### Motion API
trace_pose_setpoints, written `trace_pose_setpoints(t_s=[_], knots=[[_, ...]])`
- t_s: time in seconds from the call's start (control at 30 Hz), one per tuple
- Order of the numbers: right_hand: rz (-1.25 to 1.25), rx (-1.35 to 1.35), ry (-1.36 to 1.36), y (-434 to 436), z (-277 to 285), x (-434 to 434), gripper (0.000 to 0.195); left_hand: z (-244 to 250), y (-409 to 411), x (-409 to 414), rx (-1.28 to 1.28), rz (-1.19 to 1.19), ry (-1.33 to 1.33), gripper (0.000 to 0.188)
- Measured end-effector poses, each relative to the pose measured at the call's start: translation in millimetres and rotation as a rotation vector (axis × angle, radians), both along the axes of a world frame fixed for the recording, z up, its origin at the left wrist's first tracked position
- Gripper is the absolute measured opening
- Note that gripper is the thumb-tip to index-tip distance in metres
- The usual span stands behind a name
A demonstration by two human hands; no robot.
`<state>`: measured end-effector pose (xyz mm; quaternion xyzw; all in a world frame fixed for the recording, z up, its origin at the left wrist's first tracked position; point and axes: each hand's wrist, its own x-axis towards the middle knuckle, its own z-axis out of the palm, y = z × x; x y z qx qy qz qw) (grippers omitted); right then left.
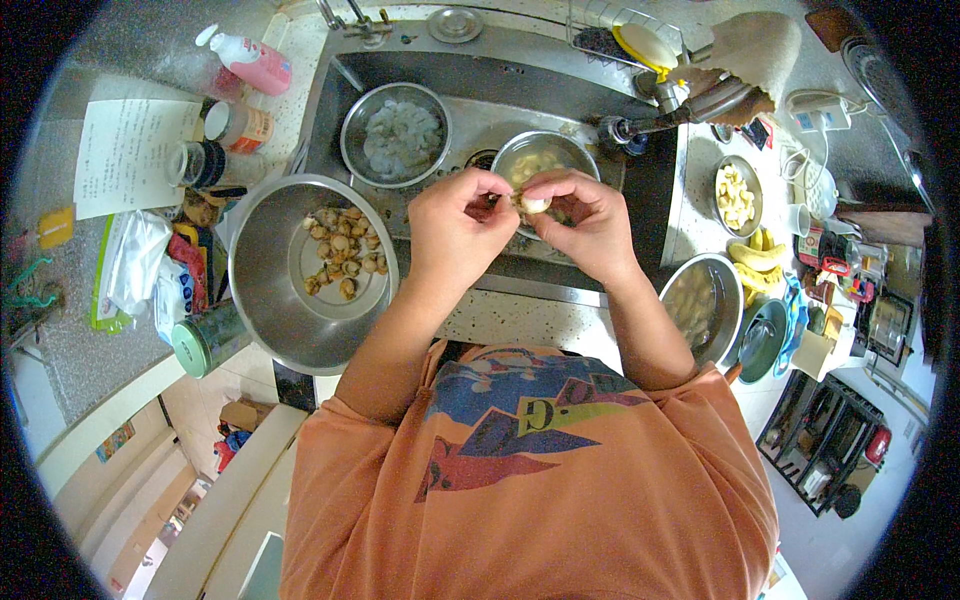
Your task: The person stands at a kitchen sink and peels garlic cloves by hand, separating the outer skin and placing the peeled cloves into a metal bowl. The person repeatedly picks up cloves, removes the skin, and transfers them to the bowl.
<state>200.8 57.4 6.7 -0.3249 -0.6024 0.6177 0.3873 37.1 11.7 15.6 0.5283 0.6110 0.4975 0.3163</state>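
Observation:
Over the sink, my left hand (461, 229) and my right hand (585, 221) meet fingertip to fingertip on a small piece of shellfish meat (535, 204), pale and round with a brownish edge, probably a scallop. My right thumb and fingers hold its pale part, while my left fingertips pinch its brownish edge. Just beyond and partly under my hands stands a steel bowl (502, 154) of water with yellowish pieces (536, 165) in it. To the left, a large steel basin (259, 247) holds several brown-and-cream shellfish pieces (341, 247) of the same look.
Inside the sink (480, 120), another steel bowl (347, 142) contains greyish translucent pieces, perhaps peeled shrimp. The faucet (637, 127) reaches in from the right. On the right counter are a bowl of cut pale pieces (735, 196), bananas (761, 259) and a steel basin of liquid (701, 300). A green-lidded jar (195, 349) lies left.

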Motion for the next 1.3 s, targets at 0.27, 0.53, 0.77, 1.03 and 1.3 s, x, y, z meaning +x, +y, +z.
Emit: trace_pose_setpoints(t_s=[0.27, 0.53, 0.77, 1.03, 1.3], knots=[[-0.13, -0.093, 0.026, -2.4, -8.8, 0.9, 0.025, -3.7, -3.9, -0.1, 0.102, 0.041, -0.425, 0.012], [-0.105, -0.242, 0.133, -1.3, -4.7, 7.1, 0.029, -12.9, -3.5, -19.3, -0.117, -0.108, 0.467, 0.022], [-0.011, -0.328, 0.285, -1.1, -4.7, 5.2, 0.028, 0.4, -5.6, -11.6, 0.161, 0.02, 0.188, 0.024], [-0.031, -0.295, 0.172, -3.2, 0.2, -5.3, 0.04, 2.9, -1.4, -0.5, 0.018, -0.039, -0.198, 0.017], [0.109, -0.549, 0.358, -2.3, 10.2, 0.5, 0.037, -1.1, -2.5, -5.5, 0.404, -0.03, 0.165, 0.017]])
